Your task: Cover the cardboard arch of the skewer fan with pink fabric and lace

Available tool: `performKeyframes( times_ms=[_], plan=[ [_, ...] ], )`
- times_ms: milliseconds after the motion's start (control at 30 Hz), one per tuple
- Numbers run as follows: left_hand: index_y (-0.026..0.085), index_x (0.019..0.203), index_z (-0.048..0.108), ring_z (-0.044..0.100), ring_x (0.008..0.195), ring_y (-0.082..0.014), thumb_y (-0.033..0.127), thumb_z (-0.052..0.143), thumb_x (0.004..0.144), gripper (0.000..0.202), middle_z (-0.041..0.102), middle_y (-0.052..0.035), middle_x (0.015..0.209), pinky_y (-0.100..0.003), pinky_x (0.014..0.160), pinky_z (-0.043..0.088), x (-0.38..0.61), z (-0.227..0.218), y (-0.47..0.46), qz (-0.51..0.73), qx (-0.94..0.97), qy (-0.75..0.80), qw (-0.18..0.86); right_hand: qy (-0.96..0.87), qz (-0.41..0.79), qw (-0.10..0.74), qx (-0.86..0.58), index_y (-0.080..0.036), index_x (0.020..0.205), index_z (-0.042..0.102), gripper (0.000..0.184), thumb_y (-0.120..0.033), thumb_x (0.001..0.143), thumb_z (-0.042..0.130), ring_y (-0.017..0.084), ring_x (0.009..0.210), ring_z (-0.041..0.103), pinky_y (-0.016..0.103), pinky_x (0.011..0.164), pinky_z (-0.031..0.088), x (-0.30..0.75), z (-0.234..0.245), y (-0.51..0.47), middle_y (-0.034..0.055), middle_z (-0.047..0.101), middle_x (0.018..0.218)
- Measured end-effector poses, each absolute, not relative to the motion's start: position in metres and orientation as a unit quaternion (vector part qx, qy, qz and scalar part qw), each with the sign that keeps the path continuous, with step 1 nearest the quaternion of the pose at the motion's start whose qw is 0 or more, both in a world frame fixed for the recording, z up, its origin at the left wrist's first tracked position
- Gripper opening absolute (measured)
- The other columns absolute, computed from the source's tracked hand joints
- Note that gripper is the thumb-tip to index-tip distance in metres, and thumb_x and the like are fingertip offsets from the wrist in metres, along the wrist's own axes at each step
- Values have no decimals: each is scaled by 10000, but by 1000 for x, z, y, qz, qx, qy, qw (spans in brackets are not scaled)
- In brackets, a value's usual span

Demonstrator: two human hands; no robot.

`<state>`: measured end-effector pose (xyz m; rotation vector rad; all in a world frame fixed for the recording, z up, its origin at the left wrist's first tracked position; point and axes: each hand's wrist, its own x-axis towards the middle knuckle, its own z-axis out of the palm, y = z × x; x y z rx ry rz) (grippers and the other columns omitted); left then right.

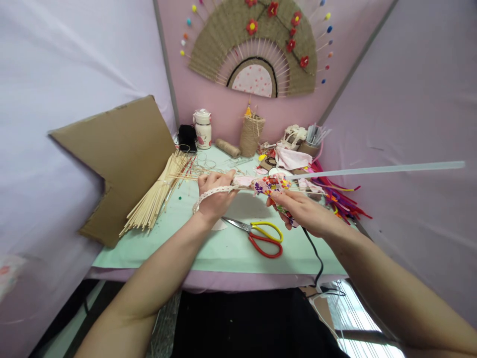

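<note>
My right hand [307, 211] is wrapped round the handle of a flower-patterned hot glue gun [273, 184]. A long translucent glue stick [372, 170] juts out of its back to the right, and a black cord [315, 248] hangs from the grip. The gun's front points left, close to my left hand [216, 194]. Those fingers are closed on a bundle of thin wooden sticks [184, 176], partly wrapped in pink cloth. A strip of white lace [212, 191] trails over the back of that hand. Whether the nozzle touches the bundle, I cannot tell.
Scissors [257, 231] with red and yellow handles lie in front. Loose wooden sticks [154, 196] and cardboard [119, 154] are at left. Behind stand a white bottle [203, 132] and twine [252, 134]; pipe cleaners [345, 196] lie right. A decorated fan [257, 44] hangs above.
</note>
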<state>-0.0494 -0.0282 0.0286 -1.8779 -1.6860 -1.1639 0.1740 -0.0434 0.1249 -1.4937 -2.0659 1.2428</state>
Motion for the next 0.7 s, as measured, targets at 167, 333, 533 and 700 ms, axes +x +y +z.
performKeyframes(
  times_ms=[167, 333, 533, 700],
  plan=[
    [265, 1190, 634, 592, 944, -233, 461, 591, 895, 357, 762, -29, 966, -411, 877, 286, -50, 27, -28, -411, -666, -594, 187, -731, 410, 142, -526, -198, 869, 609, 463, -620, 900, 420, 123, 518, 536, 243, 556, 416, 175, 124, -41, -47, 485, 564],
    [265, 1180, 638, 585, 926, -234, 442, 593, 895, 338, 761, -31, 948, -410, 864, 285, -50, 29, -28, -410, -664, -598, 183, -733, 409, 139, -525, -205, 832, 578, 446, -611, 904, 409, 123, 502, 525, 251, 557, 413, 175, 123, -41, -54, 479, 548],
    [274, 1180, 636, 584, 950, -238, 459, 582, 898, 342, 763, -31, 954, -413, 864, 284, -50, 29, -28, -411, -664, -598, 179, -749, 399, 134, -512, -200, 801, 569, 449, -612, 890, 414, 135, 507, 530, 261, 555, 404, 176, 123, -40, -41, 505, 537],
    [266, 1176, 638, 591, 943, -235, 458, 584, 896, 343, 764, -27, 952, -411, 861, 287, -50, 30, -28, -417, -664, -593, 182, -758, 379, 126, -515, -204, 773, 553, 462, -624, 888, 399, 144, 535, 536, 265, 564, 398, 178, 122, -39, -31, 526, 544]
  ],
)
